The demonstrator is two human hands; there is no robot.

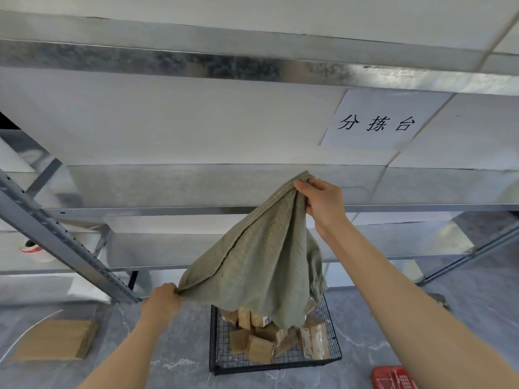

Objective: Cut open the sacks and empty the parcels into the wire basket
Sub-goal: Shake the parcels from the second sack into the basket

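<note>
So: sack (261,265) is upside down w/ its sewn bottom seam on top, held at both ends of that seam. Right hand (320,203) is up high, fingers clenched round the upper corner; left hand (163,300) is low and nearer the body, pinching the other corner. The seam therefore slopes from low left up to high right, not level. Open mouth hangs down and dips into the wire basket (269,366), which sits on the floor below and between the hands. Right hand is roughly over the basket's right part; left hand is out past its left wall. Parcels (261,349), brown and taped, lie heaped inside, some right under the mouth. Sack looks limp and flat, so prob. near empty, though whether anything is left inside can't be told. Next move likely turns on height: the left corner is the low one, so anything caught there would need that side lifted toward the right hand's level so it slides mouth-ward. Risk is the mouth swinging left beyond the basket's wall. Flat cardboard (56,339) lies on the floor to the left, a red crate (390,377) at bottom right.
</note>
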